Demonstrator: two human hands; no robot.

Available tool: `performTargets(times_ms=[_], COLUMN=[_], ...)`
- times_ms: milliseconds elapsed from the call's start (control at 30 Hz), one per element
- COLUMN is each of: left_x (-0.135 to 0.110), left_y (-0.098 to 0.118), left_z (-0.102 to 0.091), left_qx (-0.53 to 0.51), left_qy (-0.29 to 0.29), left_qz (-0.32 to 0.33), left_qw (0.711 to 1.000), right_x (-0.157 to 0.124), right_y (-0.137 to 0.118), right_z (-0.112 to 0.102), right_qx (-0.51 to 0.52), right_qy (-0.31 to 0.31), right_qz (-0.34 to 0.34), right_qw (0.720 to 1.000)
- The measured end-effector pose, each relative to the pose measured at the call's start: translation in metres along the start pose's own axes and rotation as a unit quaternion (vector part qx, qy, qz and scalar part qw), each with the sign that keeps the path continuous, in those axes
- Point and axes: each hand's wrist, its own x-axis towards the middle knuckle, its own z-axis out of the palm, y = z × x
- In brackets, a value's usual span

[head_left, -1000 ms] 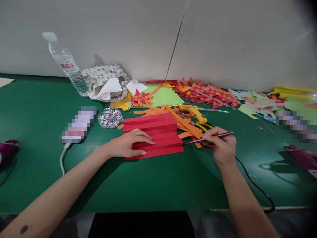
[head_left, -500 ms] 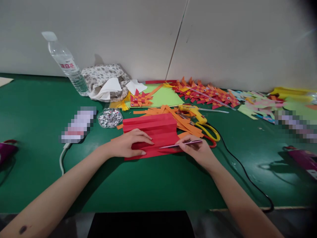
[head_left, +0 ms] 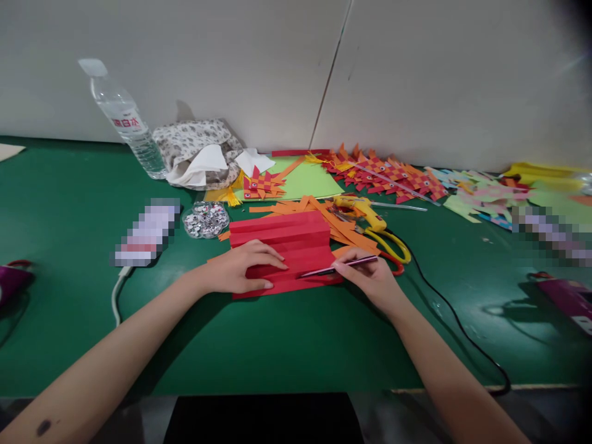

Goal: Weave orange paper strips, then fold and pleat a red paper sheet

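A sheet of red paper [head_left: 293, 229] with crosswise creases lies on the green table in front of me. My left hand [head_left: 243, 268] rests on its left part, fingers spread and pressing the paper down. My right hand [head_left: 370, 283] pinches a slim pink-and-dark pen-like tool [head_left: 321, 271]; whether it is a pen or a craft knife I cannot tell. Its pointed end slants left onto the lower part of the sheet. Several orange paper strips [head_left: 349, 233] stick out from beneath and behind the red sheet. Yellow and red loop handles [head_left: 401, 245] lie just beyond my right hand.
A yellow glue gun [head_left: 367, 216] with a black cord sits behind right. Farther back are woven paper fish [head_left: 388, 176], green paper [head_left: 319, 179] and a tissue pouch [head_left: 194, 139]. To the left are googly eyes [head_left: 206, 220], a blurred-out phone [head_left: 148, 234] and a water bottle [head_left: 124, 120].
The tool in my right hand has tilted slightly, and its pointed end has shifted very little on the red paper. My left hand stays in place.
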Motion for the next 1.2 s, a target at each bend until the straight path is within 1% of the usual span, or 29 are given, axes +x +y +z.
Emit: performTargets(times_ms=[133,400,500,667,767,833,900,1067,1133,1200], left_x=[0.0,0.0,0.0,0.0,0.0,0.001,0.001,0.001,0.0,0.0], left_y=[0.0,-0.001,-0.001,-0.001,-0.001,-0.001,-0.001,-0.001,-0.001,-0.001], left_z=[0.0,0.0,0.0,0.001,0.001,0.0,0.0,0.0,0.001,0.001], left_qx=[-0.003,0.0,-0.002,0.001,0.0,0.0,0.001,0.003,0.003,0.002], left_qy=[0.002,0.004,0.008,0.003,0.003,0.003,0.001,0.001,0.002,0.002], left_qz=[0.001,0.005,0.005,0.006,0.006,0.005,0.003,0.002,0.002,0.003], left_qw=[1.0,1.0,1.0,1.0,1.0,1.0,1.0,1.0,1.0,1.0], right_x=[0.001,0.003,0.003,0.003,0.003,0.003,0.002,-0.002,-0.002,-0.002], right_y=[0.0,0.002,0.001,0.0,0.002,0.004,0.004,0.0,-0.001,-0.002], right_z=[-0.006,-0.015,-0.016,-0.018,-0.019,-0.018,-0.015,-0.004,-0.001,0.0], right_qx=[0.0,0.022,0.03,0.045,0.057,0.066,0.059,-0.003,-0.016,-0.022], right_qy=[0.004,0.035,0.052,0.098,0.108,0.097,0.072,-0.008,-0.03,-0.039], right_qz=[-0.008,-0.019,-0.019,-0.019,-0.031,-0.037,-0.037,-0.025,-0.022,-0.019], right_qw=[1.0,0.999,0.998,0.994,0.992,0.992,0.995,1.0,0.999,0.999])
